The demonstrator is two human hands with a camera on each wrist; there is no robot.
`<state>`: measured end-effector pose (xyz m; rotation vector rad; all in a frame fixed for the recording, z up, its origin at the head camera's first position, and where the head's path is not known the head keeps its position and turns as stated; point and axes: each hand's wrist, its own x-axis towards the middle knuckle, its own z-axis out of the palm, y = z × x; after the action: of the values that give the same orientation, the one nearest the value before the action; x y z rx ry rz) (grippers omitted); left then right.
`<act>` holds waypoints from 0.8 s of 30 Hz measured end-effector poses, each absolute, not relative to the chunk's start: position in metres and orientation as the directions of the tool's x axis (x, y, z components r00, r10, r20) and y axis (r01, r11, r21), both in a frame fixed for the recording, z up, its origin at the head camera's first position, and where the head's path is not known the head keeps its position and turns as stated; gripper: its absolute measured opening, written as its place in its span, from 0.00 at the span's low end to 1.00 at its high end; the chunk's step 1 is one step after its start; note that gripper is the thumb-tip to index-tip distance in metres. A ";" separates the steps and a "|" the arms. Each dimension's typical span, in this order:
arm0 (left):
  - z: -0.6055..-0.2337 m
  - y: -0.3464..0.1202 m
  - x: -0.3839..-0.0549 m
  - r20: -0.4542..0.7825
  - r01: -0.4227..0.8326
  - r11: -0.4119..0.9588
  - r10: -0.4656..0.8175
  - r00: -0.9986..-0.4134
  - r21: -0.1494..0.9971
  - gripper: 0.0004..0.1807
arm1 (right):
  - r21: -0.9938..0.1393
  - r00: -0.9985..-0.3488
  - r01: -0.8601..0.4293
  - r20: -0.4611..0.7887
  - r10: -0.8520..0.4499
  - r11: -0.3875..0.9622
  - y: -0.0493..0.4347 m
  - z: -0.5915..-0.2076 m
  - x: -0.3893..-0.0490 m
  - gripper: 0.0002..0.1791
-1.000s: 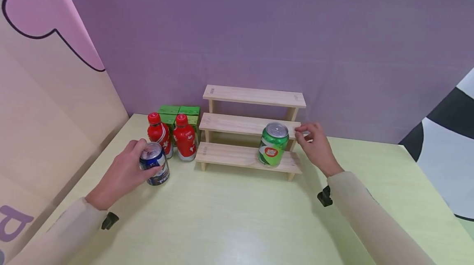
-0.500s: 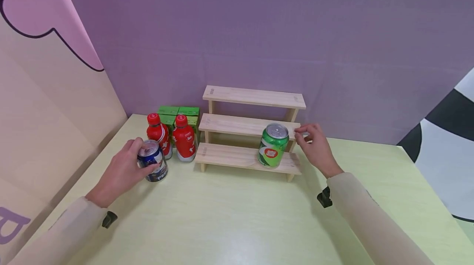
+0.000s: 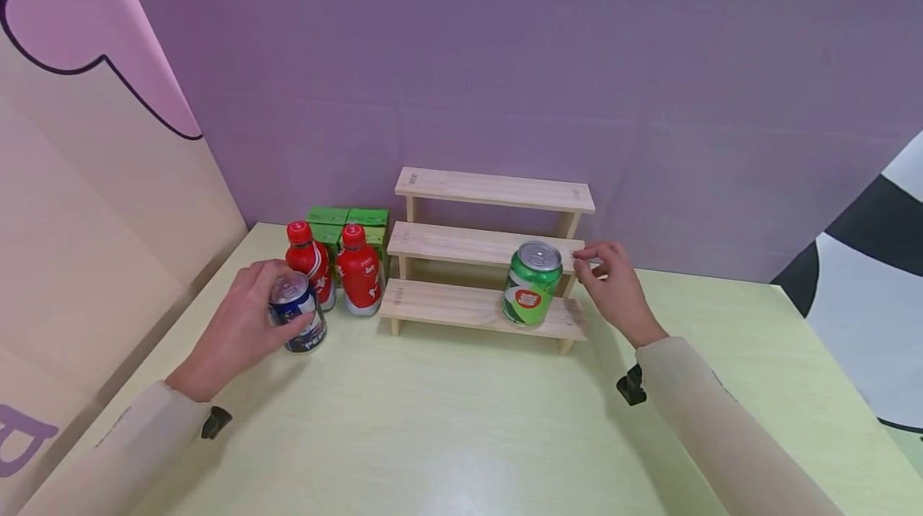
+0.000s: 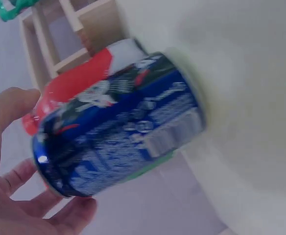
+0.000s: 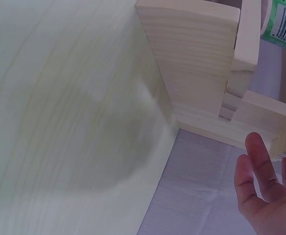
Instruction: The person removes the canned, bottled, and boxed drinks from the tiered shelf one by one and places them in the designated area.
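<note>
A blue Pepsi can (image 3: 306,324) stands upright on the table at the left. My left hand (image 3: 238,332) is around its upper part, fingers on the far side and thumb on the near side. In the left wrist view the thumb (image 4: 15,105) stands apart from the can (image 4: 118,127), and the fingers are spread near its top end. My right hand (image 3: 616,292) pinches the right end of the middle board of a three-step wooden shelf (image 3: 454,243), its other fingers extended in the right wrist view. A green soda can (image 3: 530,292) stands on the lowest step.
Two red bottles (image 3: 358,272) stand between the Pepsi can and the shelf. Behind them are green boxes (image 3: 368,216). A purple wall panel (image 3: 505,59) rises behind the table (image 3: 447,420), and a pale panel (image 3: 108,219) borders it at left.
The Pepsi can has shifted slightly back, closer to the red bottles. My left fingers have loosened and spread around it. The right hand and the green can stay in place.
</note>
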<state>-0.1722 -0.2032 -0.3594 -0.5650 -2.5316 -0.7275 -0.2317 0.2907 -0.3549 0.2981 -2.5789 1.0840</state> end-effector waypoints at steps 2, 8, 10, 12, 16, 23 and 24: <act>-0.354 -0.200 -0.173 0.549 0.514 0.779 0.269 -0.792 0.360 0.31 | -0.655 -0.928 -0.306 0.368 -0.062 0.691 0.290 -0.355 -0.232 0.12; -0.333 -0.186 -0.172 0.599 0.561 0.764 0.296 -0.744 0.318 0.32 | -0.655 -0.928 -0.306 0.367 -0.062 0.691 0.289 -0.357 -0.231 0.12; -0.328 -0.179 -0.170 0.613 0.592 0.742 0.316 -0.724 0.316 0.31 | -0.653 -0.930 -0.301 0.363 -0.062 0.694 0.288 -0.356 -0.230 0.12; -0.323 -0.169 -0.169 0.630 0.630 0.710 0.341 -0.698 0.314 0.32 | -0.653 -0.930 -0.299 0.362 -0.060 0.696 0.288 -0.355 -0.230 0.12; -0.314 -0.142 -0.171 0.659 0.703 0.638 0.385 -0.646 0.316 0.32 | -0.652 -0.931 -0.293 0.360 -0.055 0.699 0.289 -0.354 -0.230 0.12; -0.306 -0.087 -0.180 0.640 0.757 0.552 0.449 -0.623 0.350 0.28 | -0.651 -0.927 -0.302 0.372 -0.054 0.697 0.290 -0.355 -0.232 0.12; -0.307 -0.080 -0.181 0.641 0.768 0.541 0.462 -0.613 0.344 0.27 | -0.651 -0.925 -0.305 0.375 -0.055 0.695 0.290 -0.356 -0.233 0.12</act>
<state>-0.1813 -0.0804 -0.3065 -0.9957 -2.2992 -0.8482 -0.2326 0.2901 -0.3555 0.2832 -2.5790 1.0755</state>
